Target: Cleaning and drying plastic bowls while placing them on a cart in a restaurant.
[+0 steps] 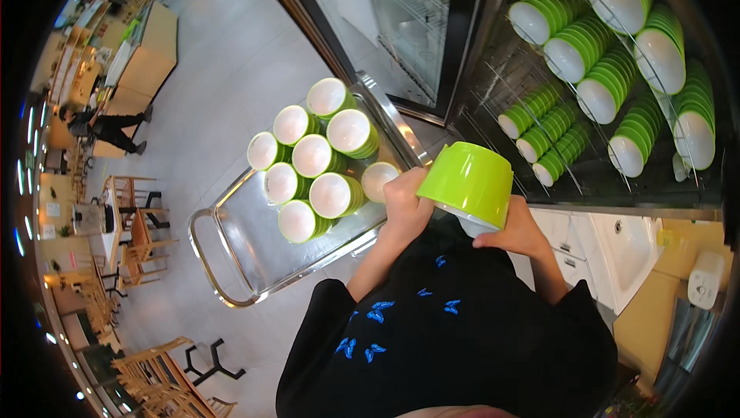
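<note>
In front of my chest I hold a bright green bowl [470, 179], tilted, with a patch of white showing below it. My left hand [407, 201] grips its left side. My right hand [524, 231] closes on its lower right side, thumb along the underside. Whether more bowls are nested in it, I cannot tell. Just left of my left hand, several stacks of green bowls with white insides [312, 156] lie on their sides on a metal cart [250, 225]. A single stack [379, 179] sits nearest that hand.
To the right, an open cabinet holds several bowl stacks [593, 90] on wire racks [532, 102]. Its glass door [408, 25] stands swung out beyond the cart. A white sink [628, 252] is at the right. Wooden chairs [139, 252] and a distant person [108, 127] are on the left.
</note>
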Demonstrator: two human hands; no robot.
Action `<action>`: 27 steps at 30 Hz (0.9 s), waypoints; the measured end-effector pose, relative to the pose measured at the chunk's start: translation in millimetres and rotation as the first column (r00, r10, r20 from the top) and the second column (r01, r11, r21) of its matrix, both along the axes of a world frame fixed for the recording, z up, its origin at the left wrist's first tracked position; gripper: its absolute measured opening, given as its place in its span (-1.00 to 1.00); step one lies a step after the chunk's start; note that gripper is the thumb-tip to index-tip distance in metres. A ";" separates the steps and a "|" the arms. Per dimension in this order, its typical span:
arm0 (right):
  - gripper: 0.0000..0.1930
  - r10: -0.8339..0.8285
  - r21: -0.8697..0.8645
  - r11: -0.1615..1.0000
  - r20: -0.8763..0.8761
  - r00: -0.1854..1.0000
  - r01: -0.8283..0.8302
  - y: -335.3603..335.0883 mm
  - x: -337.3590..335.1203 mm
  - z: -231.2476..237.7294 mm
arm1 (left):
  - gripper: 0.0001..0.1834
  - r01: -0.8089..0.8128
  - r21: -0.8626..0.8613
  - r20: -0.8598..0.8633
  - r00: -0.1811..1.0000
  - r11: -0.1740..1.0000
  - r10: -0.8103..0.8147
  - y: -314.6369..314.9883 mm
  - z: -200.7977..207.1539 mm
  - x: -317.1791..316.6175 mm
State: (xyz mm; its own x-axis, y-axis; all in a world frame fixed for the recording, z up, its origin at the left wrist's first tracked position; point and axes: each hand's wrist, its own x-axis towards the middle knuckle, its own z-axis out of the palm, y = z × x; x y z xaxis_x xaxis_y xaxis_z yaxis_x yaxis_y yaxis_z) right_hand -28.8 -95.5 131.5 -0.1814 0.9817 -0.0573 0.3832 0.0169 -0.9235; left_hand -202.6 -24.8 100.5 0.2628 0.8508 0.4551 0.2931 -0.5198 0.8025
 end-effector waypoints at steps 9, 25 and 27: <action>-0.73 -0.700 -0.172 0.707 -0.303 0.646 0.686 -0.3 30.7 -57.7 | -0.68 0.186 -0.100 -0.174 0.964 0.977 -0.201 3.6 4.3 57.8; -0.45 -0.645 0.118 0.615 0.644 0.411 0.780 234.7 303.6 -235.5 | -0.74 0.203 -0.820 0.069 0.963 0.535 -0.260 -41.7 -121.8 103.5; -0.46 -0.627 0.182 0.589 0.718 0.303 0.787 258.1 322.1 -235.7 | -0.74 0.186 -0.855 0.098 0.975 0.484 -0.202 -40.4 -136.5 111.6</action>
